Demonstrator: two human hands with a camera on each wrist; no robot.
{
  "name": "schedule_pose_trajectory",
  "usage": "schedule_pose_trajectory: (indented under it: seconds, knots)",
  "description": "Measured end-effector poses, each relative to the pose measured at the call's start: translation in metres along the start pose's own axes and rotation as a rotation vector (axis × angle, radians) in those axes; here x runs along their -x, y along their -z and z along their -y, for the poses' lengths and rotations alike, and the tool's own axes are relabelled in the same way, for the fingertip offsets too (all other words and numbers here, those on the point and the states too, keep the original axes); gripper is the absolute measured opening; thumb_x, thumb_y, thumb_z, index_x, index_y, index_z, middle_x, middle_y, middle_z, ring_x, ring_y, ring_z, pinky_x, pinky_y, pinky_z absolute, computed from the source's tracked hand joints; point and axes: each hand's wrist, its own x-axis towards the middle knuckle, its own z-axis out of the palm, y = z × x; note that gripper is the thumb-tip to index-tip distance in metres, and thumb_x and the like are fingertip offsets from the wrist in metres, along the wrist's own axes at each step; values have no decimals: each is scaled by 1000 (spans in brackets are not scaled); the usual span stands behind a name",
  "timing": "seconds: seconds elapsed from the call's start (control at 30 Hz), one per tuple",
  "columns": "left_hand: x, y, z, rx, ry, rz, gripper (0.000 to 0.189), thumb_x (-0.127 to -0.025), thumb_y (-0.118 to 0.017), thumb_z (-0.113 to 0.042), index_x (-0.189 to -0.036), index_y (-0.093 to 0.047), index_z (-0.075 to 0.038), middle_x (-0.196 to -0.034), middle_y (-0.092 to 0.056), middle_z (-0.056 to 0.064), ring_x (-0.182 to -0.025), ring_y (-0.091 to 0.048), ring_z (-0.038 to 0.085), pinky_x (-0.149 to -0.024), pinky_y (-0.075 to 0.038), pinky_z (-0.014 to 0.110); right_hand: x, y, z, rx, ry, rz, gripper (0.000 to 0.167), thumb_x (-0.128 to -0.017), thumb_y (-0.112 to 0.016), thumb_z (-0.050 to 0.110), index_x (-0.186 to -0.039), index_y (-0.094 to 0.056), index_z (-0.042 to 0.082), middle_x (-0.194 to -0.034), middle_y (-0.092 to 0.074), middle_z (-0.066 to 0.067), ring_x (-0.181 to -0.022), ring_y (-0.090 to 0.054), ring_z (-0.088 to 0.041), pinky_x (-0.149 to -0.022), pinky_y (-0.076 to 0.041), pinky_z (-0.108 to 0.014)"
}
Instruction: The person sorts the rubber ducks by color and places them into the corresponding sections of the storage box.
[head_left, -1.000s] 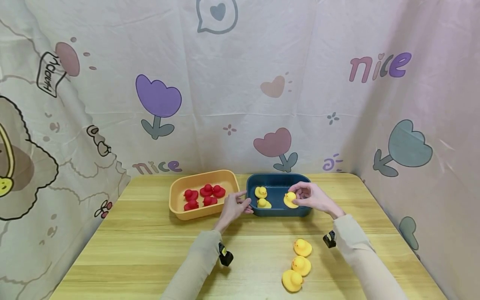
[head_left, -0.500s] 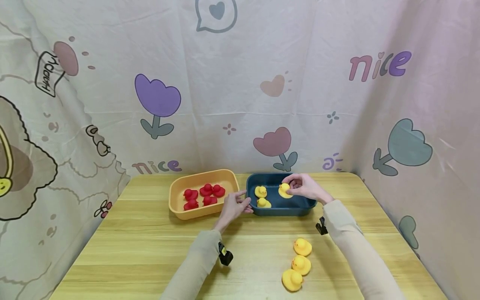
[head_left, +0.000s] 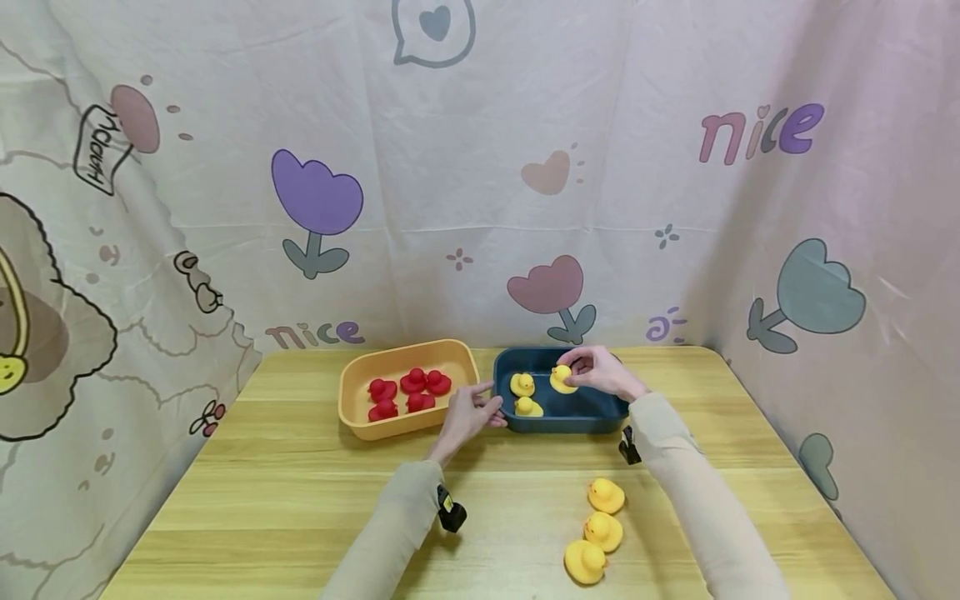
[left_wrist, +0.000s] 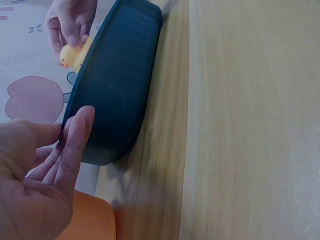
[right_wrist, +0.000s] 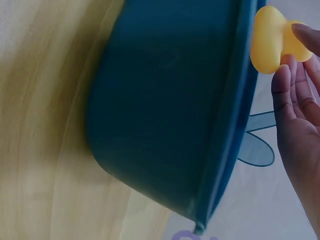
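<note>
My right hand (head_left: 606,374) pinches a yellow rubber duck (head_left: 561,381) between thumb and fingers, over the dark blue bin (head_left: 562,423). In the right wrist view this duck (right_wrist: 266,42) shows just past the bin's rim. My left hand (head_left: 465,418) grips the bin's left end; the left wrist view has its thumb at the rim and its fingers against the outer wall (left_wrist: 117,90). Two more yellow ducks, one behind (head_left: 522,384) and one in front (head_left: 528,407), sit inside the bin at its left side.
An orange bin (head_left: 375,429) with several red ducks (head_left: 413,381) stands left of the blue one, close by my left hand. Three yellow ducks (head_left: 603,531) lie in a rough line on the wooden table (head_left: 285,500), nearer me. A printed curtain (head_left: 450,167) hangs behind.
My right hand has carried the yellow duck leftward and farther back over the blue bin, moving only a little in the last half second. The left hand has stayed put.
</note>
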Motion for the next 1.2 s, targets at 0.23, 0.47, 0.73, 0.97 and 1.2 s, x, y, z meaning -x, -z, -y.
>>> schedule_pose_trajectory:
  seconds: [0.23, 0.47, 0.73, 0.97, 1.2]
  knots:
    - [-1, 0, 1, 11, 11, 4, 49, -99, -62, -6, -143, -49, 9, -91, -75, 28, -76, -76, 39, -74, -63, 50, -5, -5, -5, 35, -8, -5, 30, -88, -73, 1, -116, -67, -9, -100, -66, -27, -80, -58, -20, -68, -51, -16]
    - [0, 0, 1, -6, 3, 5, 48, -99, -61, -6, -143, -49, 9, -90, -75, 27, -75, -76, 37, -73, -64, 49, -7, -4, -12, 40, 52, -1, 24, -87, -74, 5, -109, -71, -3, -94, -69, -12, -75, -59, -13, -68, -54, -18]
    - [0, 0, 2, -4, 6, 5, 47, -99, -61, -5, -142, -50, 9, -90, -75, 27, -74, -76, 37, -73, -64, 48, -17, -11, -15, 119, -16, -24, 25, -85, -73, -3, -110, -70, -7, -101, -70, -21, -79, -60, -15, -71, -54, -17]
    - [-1, 0, 1, -14, 9, 2, 48, -99, -62, -6, -143, -50, 8, -90, -76, 27, -74, -77, 35, -74, -64, 49, -21, -15, -15, 164, -34, -16, 26, -82, -73, -5, -108, -70, -9, -102, -70, -24, -79, -61, -17, -71, -54, -20]
    - [1, 0, 0, -22, 10, 2, 48, -99, -62, -6, -143, -50, 8, -90, -76, 27, -75, -76, 37, -74, -64, 48, -24, -18, -16, 184, -63, -2, 27, -81, -74, -5, -108, -71, -7, -104, -71, -22, -80, -62, -17, -74, -58, -26]
